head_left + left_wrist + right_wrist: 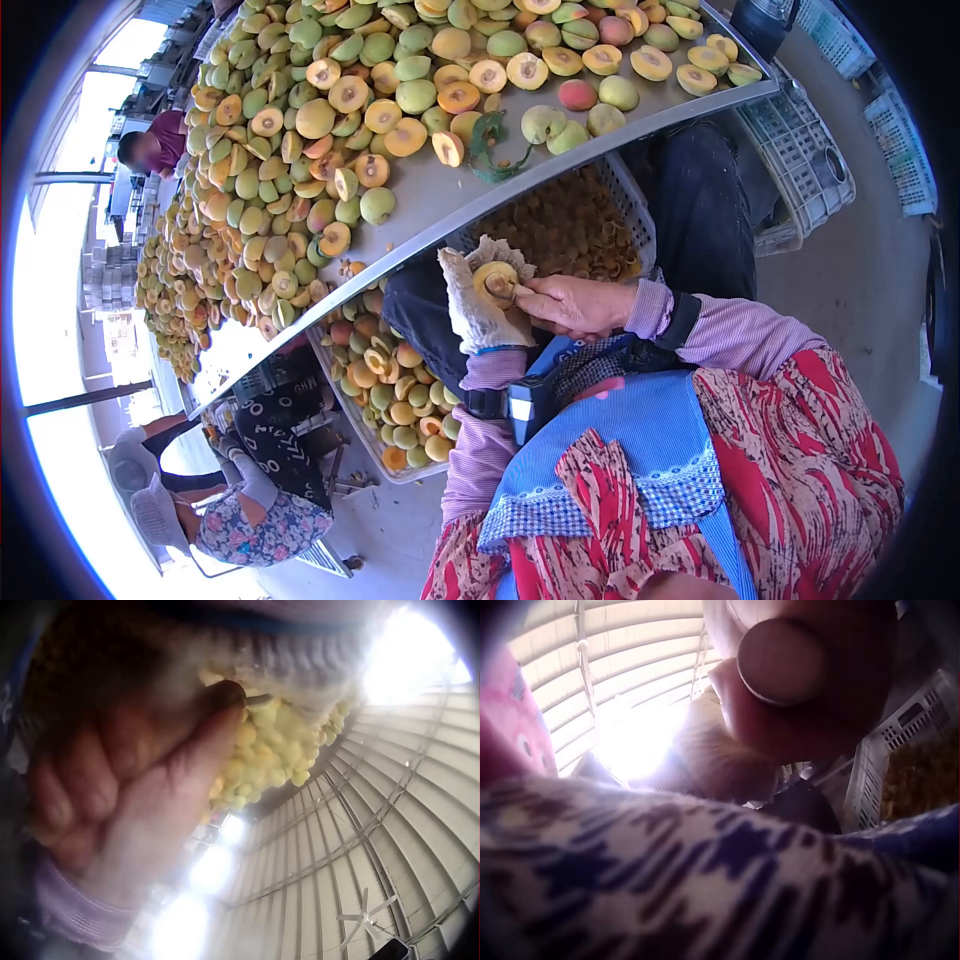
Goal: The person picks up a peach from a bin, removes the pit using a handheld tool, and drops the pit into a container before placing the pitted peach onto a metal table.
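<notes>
The left hand point(478, 305), in a worn whitish glove, holds a yellow fruit piece point(494, 280) above the lap. Bare and curled, the right hand point(582, 306) grips a small tool point(522, 291) whose tip is at the fruit's brown centre. In the left wrist view the right hand point(127, 780) is blurred, with a bit of metal point(259, 699) past its thumb, and the ribbed glove point(300, 664) lies above. The right wrist view has the round end of a handle point(781, 661) sticking out of the right hand point(817, 720).
A metal-edged table point(400, 228) bears a heap of whole and cut fruit point(290, 180). Under its edge stand a crate point(640, 215) of brownish pieces and a crate point(415, 475) of fruit. Another grey crate point(800, 165) is beyond the knee; a person in a cap point(260, 520) sits nearby.
</notes>
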`<state>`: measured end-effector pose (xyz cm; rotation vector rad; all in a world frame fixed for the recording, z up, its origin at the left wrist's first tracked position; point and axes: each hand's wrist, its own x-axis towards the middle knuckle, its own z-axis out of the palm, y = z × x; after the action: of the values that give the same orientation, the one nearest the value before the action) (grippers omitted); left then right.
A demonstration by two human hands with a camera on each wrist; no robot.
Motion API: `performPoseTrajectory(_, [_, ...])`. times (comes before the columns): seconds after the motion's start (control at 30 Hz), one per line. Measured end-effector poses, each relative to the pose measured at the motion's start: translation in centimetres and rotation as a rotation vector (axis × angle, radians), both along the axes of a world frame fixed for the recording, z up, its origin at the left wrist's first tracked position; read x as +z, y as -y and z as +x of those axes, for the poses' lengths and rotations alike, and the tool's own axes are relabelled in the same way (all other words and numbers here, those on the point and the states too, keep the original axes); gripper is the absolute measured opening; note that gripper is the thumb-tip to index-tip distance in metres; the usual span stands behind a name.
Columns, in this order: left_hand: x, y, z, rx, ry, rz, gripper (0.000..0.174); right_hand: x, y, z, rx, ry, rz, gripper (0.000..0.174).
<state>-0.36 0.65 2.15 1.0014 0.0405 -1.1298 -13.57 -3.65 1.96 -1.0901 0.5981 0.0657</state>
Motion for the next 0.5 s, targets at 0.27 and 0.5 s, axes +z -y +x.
performPoseTrajectory(0.27, [1.3,1.0,-0.6,-0.004,0.573,0.022,0.025,3.0,0.9,-0.3,0.092,-0.062,-0.255,0.051])
performPoseTrajectory(0.5, [1.0,-0.6,-0.1,-0.458,0.809,0.014,0.026,2.0,1.6,-1.9,0.282,-0.148,0.211,0.042])
